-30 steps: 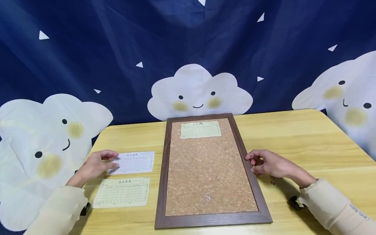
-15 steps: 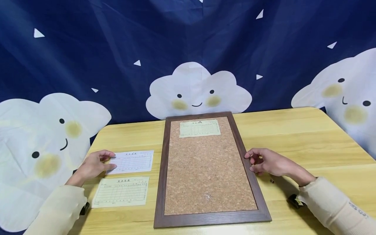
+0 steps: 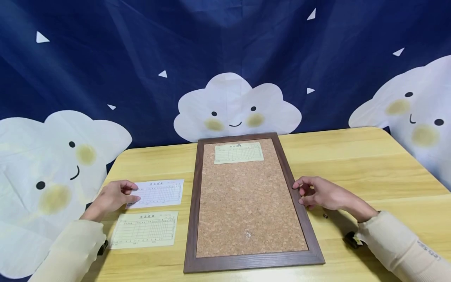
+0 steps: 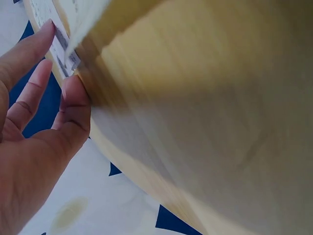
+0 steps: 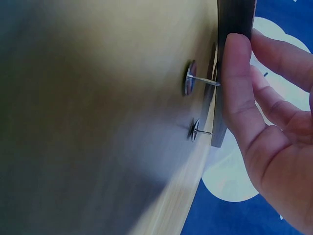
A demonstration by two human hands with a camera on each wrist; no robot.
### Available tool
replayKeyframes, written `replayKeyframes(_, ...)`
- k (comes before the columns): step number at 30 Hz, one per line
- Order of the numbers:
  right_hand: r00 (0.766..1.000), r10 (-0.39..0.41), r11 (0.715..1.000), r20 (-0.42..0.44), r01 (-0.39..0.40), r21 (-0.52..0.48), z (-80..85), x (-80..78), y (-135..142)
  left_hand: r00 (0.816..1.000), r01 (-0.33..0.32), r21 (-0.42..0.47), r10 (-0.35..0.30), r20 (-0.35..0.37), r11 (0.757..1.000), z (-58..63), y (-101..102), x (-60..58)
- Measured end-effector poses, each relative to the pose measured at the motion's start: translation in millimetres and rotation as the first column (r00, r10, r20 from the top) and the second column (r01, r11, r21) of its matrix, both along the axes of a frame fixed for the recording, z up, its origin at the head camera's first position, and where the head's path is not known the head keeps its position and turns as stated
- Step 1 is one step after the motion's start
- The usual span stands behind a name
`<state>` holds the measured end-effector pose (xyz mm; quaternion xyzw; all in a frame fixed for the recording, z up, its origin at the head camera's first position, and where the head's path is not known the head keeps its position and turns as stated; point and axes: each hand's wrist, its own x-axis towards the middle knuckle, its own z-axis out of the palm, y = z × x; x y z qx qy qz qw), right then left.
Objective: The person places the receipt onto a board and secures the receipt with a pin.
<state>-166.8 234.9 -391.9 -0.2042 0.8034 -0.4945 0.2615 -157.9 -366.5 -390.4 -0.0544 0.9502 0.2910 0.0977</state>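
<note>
My left hand rests its fingertips and thumb on the left end of a white printed form lying on the table. A pale green form lies just below it. In the middle is a cork board with a dark wooden frame; another green form lies across its top part. My right hand touches the frame's right edge with thumb and index finger. Beside that edge, the right wrist view shows two thumbtacks, a nearer tack and a smaller-looking tack, their points toward the frame.
The light wooden table has rounded far corners. Behind it hangs a dark blue cloth with smiling white clouds. Black devices sit at both wrists, under the cream sleeves.
The left fingertips have drawn back slightly to the left on the white form. The right hand stays at the frame's edge. The head view has shifted a little.
</note>
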Motion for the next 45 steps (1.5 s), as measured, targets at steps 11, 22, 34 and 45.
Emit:
replayKeyframes(11,1.0,0.001,1.0,0.019,-0.001,-0.003,1.4,-0.8,-1,0.999,-0.013,0.017,0.013,0.03,1.0,3.0,1,0.0)
replayKeyframes(22,0.999,-0.006,1.0,0.032,0.006,-0.012,1.2,-0.8,0,0.997,-0.049,-0.019,0.05,0.061,0.999,6.3,5,-1.8)
replayKeyframes(34,1.0,-0.009,1.0,0.024,0.009,0.001,1.8,-1.0,0,0.995,-0.085,0.003,0.085,0.055,0.996,6.0,6,-0.4)
replayKeyframes(45,0.999,-0.016,1.0,0.048,0.017,-0.012,1.5,0.1,-1,0.992,-0.113,-0.029,0.115,0.056,0.993,7.9,11,3.5)
